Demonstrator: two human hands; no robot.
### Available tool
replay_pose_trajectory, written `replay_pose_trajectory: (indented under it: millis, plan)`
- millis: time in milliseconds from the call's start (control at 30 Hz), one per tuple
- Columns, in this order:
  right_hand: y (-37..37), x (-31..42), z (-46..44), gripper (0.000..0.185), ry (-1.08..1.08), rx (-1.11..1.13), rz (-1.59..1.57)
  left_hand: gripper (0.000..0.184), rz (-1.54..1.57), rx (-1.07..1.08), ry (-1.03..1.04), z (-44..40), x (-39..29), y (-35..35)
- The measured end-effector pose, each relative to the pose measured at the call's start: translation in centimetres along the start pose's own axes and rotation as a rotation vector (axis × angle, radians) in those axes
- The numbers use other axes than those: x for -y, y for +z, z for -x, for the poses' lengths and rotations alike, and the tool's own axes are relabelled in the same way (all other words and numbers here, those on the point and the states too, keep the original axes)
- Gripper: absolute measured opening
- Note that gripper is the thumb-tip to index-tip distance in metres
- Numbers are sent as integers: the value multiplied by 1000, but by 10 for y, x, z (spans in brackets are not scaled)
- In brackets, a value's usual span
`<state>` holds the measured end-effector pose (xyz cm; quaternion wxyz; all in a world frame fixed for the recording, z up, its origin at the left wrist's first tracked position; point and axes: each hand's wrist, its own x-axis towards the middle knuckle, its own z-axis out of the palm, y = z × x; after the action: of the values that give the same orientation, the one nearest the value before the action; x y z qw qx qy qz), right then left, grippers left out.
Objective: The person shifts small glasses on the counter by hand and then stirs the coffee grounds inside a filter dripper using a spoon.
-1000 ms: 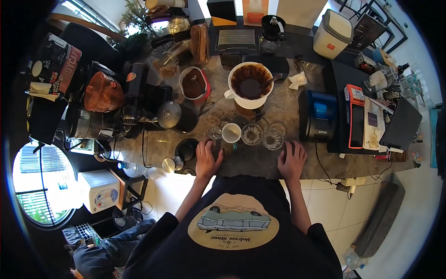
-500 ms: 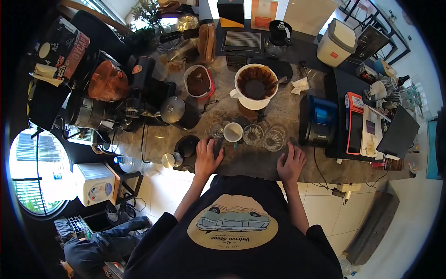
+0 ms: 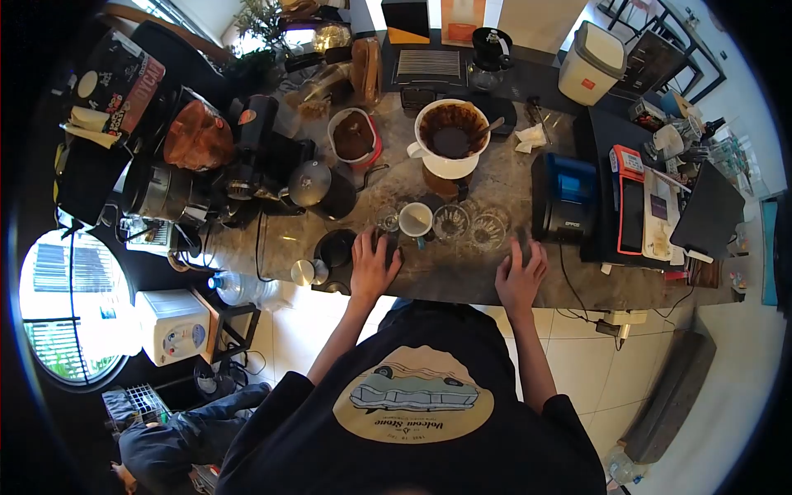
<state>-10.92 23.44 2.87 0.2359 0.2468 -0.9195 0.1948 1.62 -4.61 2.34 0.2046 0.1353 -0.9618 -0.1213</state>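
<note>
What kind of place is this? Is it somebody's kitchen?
Probably a small café or coffee bar. On the counter stand a white dripper with what look like wet coffee grounds inside, a long-spouted kettle, and a small printer like those used for receipts.

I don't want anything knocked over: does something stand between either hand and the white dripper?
Yes: the cup stands between the left hand and the dripper, and the rightmost glass between the right hand and it.
</note>
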Motion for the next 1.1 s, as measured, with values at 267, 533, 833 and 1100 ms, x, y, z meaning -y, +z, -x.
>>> replay_pose_trajectory:
  millis: [267,533,833,1100]
  plan:
    - [11,-12,9,35,16,149,-84,42,130,-15,-13,4,5,5]
    - [3,-8,5,33,-14,45,-159,45,61,50,112,4,6,2]
    - [-9,-3,4,38,-80,1,-78,52,61,183,486,19,-2,-13]
    - [9,-18,14,39,9,282,-256,50,39,133,553,19,-4,-17]
